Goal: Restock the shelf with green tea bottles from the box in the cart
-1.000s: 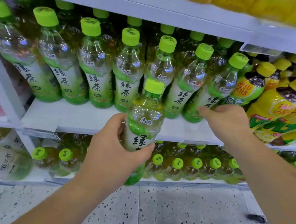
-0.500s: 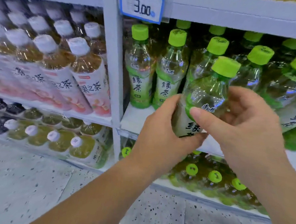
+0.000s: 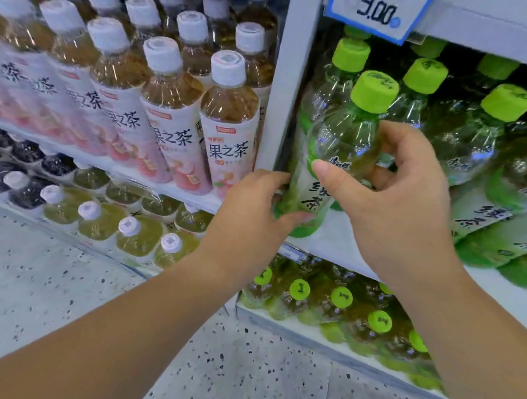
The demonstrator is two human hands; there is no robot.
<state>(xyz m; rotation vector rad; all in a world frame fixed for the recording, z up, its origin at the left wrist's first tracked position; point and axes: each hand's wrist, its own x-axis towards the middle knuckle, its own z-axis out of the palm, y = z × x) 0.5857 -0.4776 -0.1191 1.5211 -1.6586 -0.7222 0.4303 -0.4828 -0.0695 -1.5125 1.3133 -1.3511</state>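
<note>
"While both hands were on it, where was the green tea bottle (image 3: pixel 346 144)?"

"At the left end of the shelf (image 3: pixel 339 249), tilted, base near the front edge, just beside the white upright (image 3: pixel 289 87)."

"And the fingers?"

"The left hand (image 3: pixel 244 219) curled round the bottom; the right hand (image 3: pixel 408 207) wrapped thumb and fingers round the middle."

Bottle (image 3: pixel 345 136) just right of divider (image 3: pixel 293 79), before row (image 3: pixel 503 135)
</note>
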